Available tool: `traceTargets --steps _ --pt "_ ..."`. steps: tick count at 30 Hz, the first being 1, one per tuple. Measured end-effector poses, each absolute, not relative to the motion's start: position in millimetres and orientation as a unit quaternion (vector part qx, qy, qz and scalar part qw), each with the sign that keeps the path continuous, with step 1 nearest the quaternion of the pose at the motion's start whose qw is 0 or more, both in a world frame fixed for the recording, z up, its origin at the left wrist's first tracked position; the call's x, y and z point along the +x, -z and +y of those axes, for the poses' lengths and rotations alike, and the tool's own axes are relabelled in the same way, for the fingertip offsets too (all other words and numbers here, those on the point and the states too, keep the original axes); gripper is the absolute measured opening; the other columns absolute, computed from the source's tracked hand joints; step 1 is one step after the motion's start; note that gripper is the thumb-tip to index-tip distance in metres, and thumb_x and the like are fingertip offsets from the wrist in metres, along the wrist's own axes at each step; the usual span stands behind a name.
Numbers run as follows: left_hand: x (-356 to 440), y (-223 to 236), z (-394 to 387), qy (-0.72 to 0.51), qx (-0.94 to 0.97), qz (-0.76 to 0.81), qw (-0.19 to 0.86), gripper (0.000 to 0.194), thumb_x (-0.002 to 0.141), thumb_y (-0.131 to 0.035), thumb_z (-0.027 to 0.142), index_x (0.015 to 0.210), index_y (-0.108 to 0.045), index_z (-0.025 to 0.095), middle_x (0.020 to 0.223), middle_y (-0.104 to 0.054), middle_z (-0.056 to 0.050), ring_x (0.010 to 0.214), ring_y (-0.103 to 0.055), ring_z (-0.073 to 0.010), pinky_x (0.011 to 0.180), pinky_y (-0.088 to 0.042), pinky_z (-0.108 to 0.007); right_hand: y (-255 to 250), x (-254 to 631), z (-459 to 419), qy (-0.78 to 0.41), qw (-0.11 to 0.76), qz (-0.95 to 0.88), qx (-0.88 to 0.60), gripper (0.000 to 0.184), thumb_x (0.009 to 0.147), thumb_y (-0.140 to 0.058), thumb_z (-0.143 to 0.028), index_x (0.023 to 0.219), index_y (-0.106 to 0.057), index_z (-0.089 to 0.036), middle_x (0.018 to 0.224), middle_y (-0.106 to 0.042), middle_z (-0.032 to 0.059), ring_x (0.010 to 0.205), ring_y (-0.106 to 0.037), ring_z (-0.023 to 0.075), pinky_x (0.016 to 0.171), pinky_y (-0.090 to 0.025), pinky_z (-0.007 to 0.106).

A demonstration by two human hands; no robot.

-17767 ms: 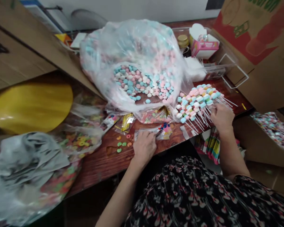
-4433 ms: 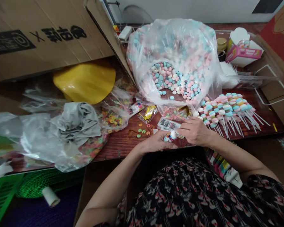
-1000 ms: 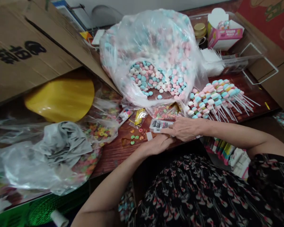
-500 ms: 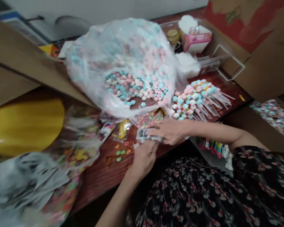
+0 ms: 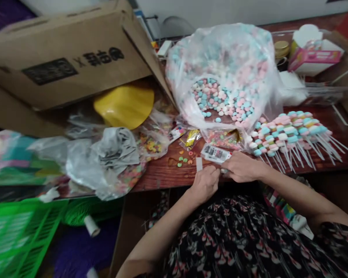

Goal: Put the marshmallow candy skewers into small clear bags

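- Left hand [image 5: 204, 184]: at the table edge, fingers curled and pressed together, tips directed toward the right hand; whether they grip anything cannot be determined.
- Right hand [image 5: 243, 166]: fingers close together, with the fingertips [image 5: 231, 158] pinching at the lower edge of a printed card [image 5: 216, 153].
- Printed card: lies tilted between the hands and the candy bag, its far end on the table, its near edge at the right fingertips.
- White paper strip [image 5: 199, 164]: just above the left hand; contact cannot be confirmed.
- Clear plastic bag [image 5: 220, 73]: large, filled with pastel pink, blue and white candies, directly beyond the hands.
- Candy skewers [image 5: 290, 137]: a bunch on white sticks, lying to the right of the bag.
- Ring-shaped candies [image 5: 182, 160]: scattered loose on the wooden table [image 5: 159, 178], left of the card.
- Gold twist ties [image 5: 193, 138]: in a small clear packet beside the bag.
- Cardboard box [image 5: 69, 58]: at upper left, leaning over a yellow object [image 5: 124, 106].
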State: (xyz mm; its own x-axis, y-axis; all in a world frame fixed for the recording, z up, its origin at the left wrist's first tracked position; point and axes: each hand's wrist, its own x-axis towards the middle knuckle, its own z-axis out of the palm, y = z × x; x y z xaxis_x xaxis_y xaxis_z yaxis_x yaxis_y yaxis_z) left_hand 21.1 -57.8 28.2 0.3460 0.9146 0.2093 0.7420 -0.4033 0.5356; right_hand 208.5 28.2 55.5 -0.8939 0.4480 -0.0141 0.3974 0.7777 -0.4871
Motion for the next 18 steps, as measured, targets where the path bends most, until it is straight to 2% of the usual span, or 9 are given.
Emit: traceTargets --steps 2,5,7,8,12,15,18 --pt "9.3 -22.9 -70.2 -0.259 0.791 0.538 0.136 0.025 0.089 -0.041 0.011 0.074 -0.061 0.016 0.069 -0.055 -0.004 0.064 -0.05 -0.0146 0.06 -0.04 -0.026 -62.9 193.3 33.0 -0.259 0.052 -0.949 -0.17 0.013 0.085 -0.058 -0.026 0.089 -0.067 -0.017 0.085 -0.07 0.0063 0.085 -0.06 0.0199 0.081 -0.04 0.033" --pt "-23.2 -20.2 -91.8 -0.323 0.727 0.587 0.153 0.026 0.091 -0.044 0.013 0.076 -0.065 0.016 0.065 -0.053 -0.002 0.061 -0.049 -0.0118 0.058 -0.039 -0.024 -66.1 159.7 44.0 -0.265 0.198 -0.929 -0.164 0.019 0.087 -0.055 -0.022 0.101 -0.067 -0.018 0.103 -0.068 0.008 0.098 -0.058 0.0208 0.086 -0.041 0.034" --pt "-52.6 -20.0 -106.2 -0.383 0.64 0.641 0.181 0.022 0.09 -0.051 0.019 0.077 -0.069 0.017 0.063 -0.053 0.0 0.059 -0.05 -0.0105 0.057 -0.039 -0.022 -61.8 128.7 51.2 -0.25 0.266 -0.91 -0.196 0.02 0.089 -0.05 -0.018 0.099 -0.067 -0.017 0.101 -0.068 0.0087 0.096 -0.058 0.0203 0.086 -0.041 0.034" --pt "-68.2 -19.8 -112.6 -0.418 0.58 0.672 0.194 0.02 0.089 -0.055 0.023 0.077 -0.07 0.017 0.062 -0.053 0.001 0.057 -0.05 -0.0101 0.055 -0.039 -0.022 -58.7 110.9 53.4 -0.236 0.266 -0.91 -0.213 0.021 0.09 -0.047 -0.016 0.095 -0.067 -0.016 0.096 -0.069 0.0085 0.091 -0.058 0.0196 0.085 -0.041 0.034" --pt "-118.8 -16.7 -128.0 -0.574 0.293 0.724 0.246 0.019 0.077 -0.069 0.034 0.073 -0.07 0.016 0.058 -0.056 0.003 0.049 -0.049 -0.0083 0.047 -0.038 -0.02 -45.9 35.4 51.0 -0.163 0.12 -0.958 -0.2 0.023 0.091 -0.046 -0.02 0.089 -0.069 -0.015 0.091 -0.068 0.0103 0.089 -0.057 0.0219 0.077 -0.04 0.034" --pt "-130.6 -15.2 -129.1 -0.648 0.181 0.693 0.26 0.021 0.069 -0.075 0.035 0.072 -0.07 0.014 0.053 -0.056 0.004 0.046 -0.049 -0.0078 0.044 -0.038 -0.019 -38.0 -8.4 44.9 -0.13 0.03 -0.974 -0.181 0.023 0.088 -0.049 -0.019 0.099 -0.069 -0.018 0.108 -0.066 0.0116 0.101 -0.055 0.0261 0.074 -0.041 0.035" --pt "-124.1 -15.3 -126.6 -0.674 0.162 0.662 0.285 0.021 0.068 -0.075 0.034 0.072 -0.07 0.013 0.052 -0.057 0.004 0.046 -0.049 -0.0074 0.044 -0.04 -0.018 -32.6 -27.0 44.7 -0.118 -0.017 -0.979 -0.166 0.029 0.089 -0.047 -0.02 0.11 -0.066 -0.022 0.124 -0.061 0.0107 0.108 -0.055 0.0267 0.074 -0.042 0.035"
